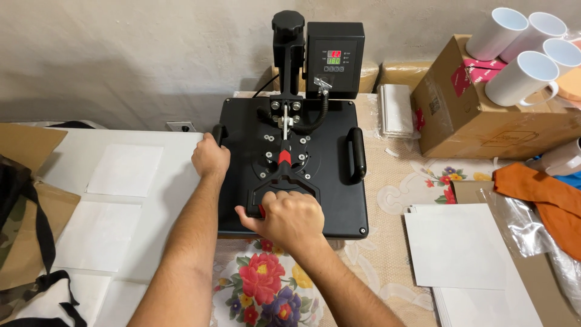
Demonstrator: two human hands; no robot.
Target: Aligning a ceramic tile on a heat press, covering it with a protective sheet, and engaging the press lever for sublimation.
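Nearest, a floral cloth (pixel 266 284) over the worktop (pixel 387 181), both forearms crossing above it. Right hand (pixel 289 217) clenched around the lever grip (pixel 283 192) at the front of the press (pixel 293 163), fingers (pixel 254 219) wrapped underneath. Left hand (pixel 210 158) closed on the side handle (pixel 216 134) at the left edge of the press, knuckles up. Matching handle (pixel 357 154) on the right edge, untouched. Press flat on the worktop, centre frame, top plate black and shut down. White sheets (pixel 124 171) laid out just left of it; a stack of paper (pixel 460 245) to the right, near orange fabric (pixel 541 197). Farther back, the control box (pixel 334 59) with lit red and green digits, beside the black knob (pixel 287 25). Far right, a cardboard box (pixel 484 118) carrying white mugs (pixel 523 77). Wall (pixel 133 54) behind.
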